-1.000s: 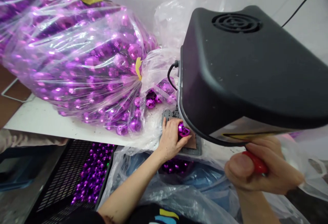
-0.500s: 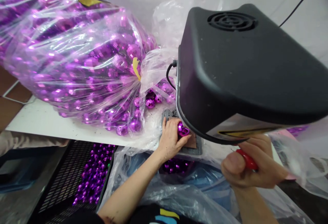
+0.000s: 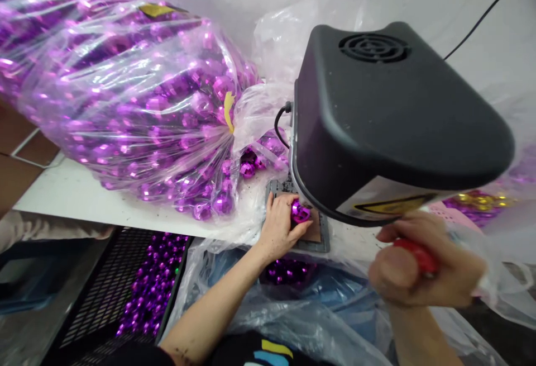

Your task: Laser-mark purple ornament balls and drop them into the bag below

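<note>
My left hand [image 3: 278, 225] is closed around a shiny purple faceted ball [image 3: 300, 210], with the thumb at its near side. The ball rests over a brown board [image 3: 313, 233] on a grey metal base plate [image 3: 323, 238], beneath a black machine housing [image 3: 402, 114] that looks like a bench drill's. The spindle area under the housing is hidden from me. To the right of the housing, my right hand [image 3: 439, 265] is wrapped around a red handle knob [image 3: 421, 257], somewhat blurred.
A large clear bag [image 3: 138, 98] of purple balls lies left on the white table [image 3: 58, 193]. Loose purple balls [image 3: 248, 169] sit behind the plate. Below are a black crate [image 3: 96, 282] with purple balls and a plastic-lined container [image 3: 335, 310]. A black cable [image 3: 488, 17] runs at upper right.
My right hand and the red knob have moved slightly right. My left hand keeps its hold on the ball. The housing sits a little lower and smaller in view as the camera shifts.
</note>
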The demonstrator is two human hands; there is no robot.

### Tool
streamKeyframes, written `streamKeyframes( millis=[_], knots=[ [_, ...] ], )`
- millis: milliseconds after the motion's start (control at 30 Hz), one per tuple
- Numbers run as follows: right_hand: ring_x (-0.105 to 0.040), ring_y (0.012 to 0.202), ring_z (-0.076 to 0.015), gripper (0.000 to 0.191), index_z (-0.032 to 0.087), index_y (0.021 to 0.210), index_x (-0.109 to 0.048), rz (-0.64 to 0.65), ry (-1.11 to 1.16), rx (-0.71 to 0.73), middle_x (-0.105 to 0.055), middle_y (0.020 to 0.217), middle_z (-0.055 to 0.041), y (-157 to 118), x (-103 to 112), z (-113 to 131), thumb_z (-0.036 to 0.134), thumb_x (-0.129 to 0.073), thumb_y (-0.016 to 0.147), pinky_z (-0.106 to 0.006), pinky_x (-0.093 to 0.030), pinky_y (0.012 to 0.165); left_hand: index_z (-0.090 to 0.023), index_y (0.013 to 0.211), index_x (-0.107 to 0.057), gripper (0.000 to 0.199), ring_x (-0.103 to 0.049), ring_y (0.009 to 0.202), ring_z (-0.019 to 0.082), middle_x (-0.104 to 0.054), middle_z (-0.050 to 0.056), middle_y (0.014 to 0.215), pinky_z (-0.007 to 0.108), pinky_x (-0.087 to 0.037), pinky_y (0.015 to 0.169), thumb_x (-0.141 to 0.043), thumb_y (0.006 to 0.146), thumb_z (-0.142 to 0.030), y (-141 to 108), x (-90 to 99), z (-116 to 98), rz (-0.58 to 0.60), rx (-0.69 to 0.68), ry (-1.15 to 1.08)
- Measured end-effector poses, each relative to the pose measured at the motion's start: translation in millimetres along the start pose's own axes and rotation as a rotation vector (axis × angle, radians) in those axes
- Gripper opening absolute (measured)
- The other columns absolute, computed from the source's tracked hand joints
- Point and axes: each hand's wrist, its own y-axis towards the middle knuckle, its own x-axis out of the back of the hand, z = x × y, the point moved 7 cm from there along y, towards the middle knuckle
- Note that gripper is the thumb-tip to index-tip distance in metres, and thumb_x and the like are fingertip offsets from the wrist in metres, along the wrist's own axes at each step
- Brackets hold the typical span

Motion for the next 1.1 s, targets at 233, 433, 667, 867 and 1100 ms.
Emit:
streamKeyframes(
  millis=[233, 433, 667, 867, 1100],
  knots=[
    [-0.053, 0.05, -0.0114, 0.036, 0.018, 0.075, -0.07, -0.168, 0.054, -0.043, -0.051, 0.054, -0.002, 59, 10, 15, 0.052, -0.061, 0.082, -0.028, -0.044, 0.05, -0.021, 0.131, -0.045, 0.05, -0.053, 0.125, 0.028, -0.058, 0.014, 0.128, 0.062, -0.021, 0.119, -0.066, 0.087, -0.032, -55, 11.2, -18, -0.09, -0.174, -0.004],
    [-0.046, 0.045, -0.0099, 0.023, 0.029, 0.091, -0.076, -0.217, 0.221, -0.048, -0.054, 0.056, -0.0019, 44, 8, -3, 0.044, -0.069, 0.074, -0.025, -0.028, 0.034, -0.021, 0.116, -0.061, 0.028, -0.058, 0.116, 0.025, -0.062, 0.012, 0.121, 0.044, -0.047, 0.102, -0.054, 0.097, -0.04, -55, 43.4, -8, -0.105, -0.154, -0.12],
    [-0.051, 0.046, -0.0123, 0.03, 0.025, 0.082, -0.074, -0.259, 0.102, -0.027, -0.054, 0.054, -0.0033, 52, 7, 10, 0.052, -0.062, 0.08, -0.026, -0.03, 0.037, -0.011, 0.13, -0.056, 0.037, -0.056, 0.12, 0.031, -0.06, 0.02, 0.132, 0.046, -0.045, 0.101, -0.041, 0.101, -0.026, 44, 98.4, 48, -0.268, 0.162, 0.603],
    [-0.05, 0.049, -0.0072, 0.041, 0.018, 0.073, -0.065, -0.178, -0.08, -0.144, -0.043, 0.051, 0.0002, 65, 7, 17, 0.055, -0.054, 0.088, -0.021, -0.031, 0.045, -0.011, 0.136, -0.051, 0.046, -0.065, 0.103, 0.034, -0.059, 0.021, 0.12, 0.042, -0.051, 0.081, -0.045, 0.099, -0.039, 69, 90.1, 62, -0.001, 0.393, 0.799],
    [-0.042, 0.053, -0.0016, 0.038, 0.014, 0.08, -0.057, -0.053, 0.009, -0.23, -0.044, 0.057, 0.0049, 101, -15, -2, 0.049, -0.052, 0.092, -0.02, -0.029, 0.055, -0.017, 0.117, -0.059, 0.045, -0.065, 0.103, 0.031, -0.054, 0.016, 0.128, 0.039, -0.051, 0.083, -0.072, 0.082, -0.041, 51, 99.2, 56, -0.07, 0.312, 0.482]
  ],
)
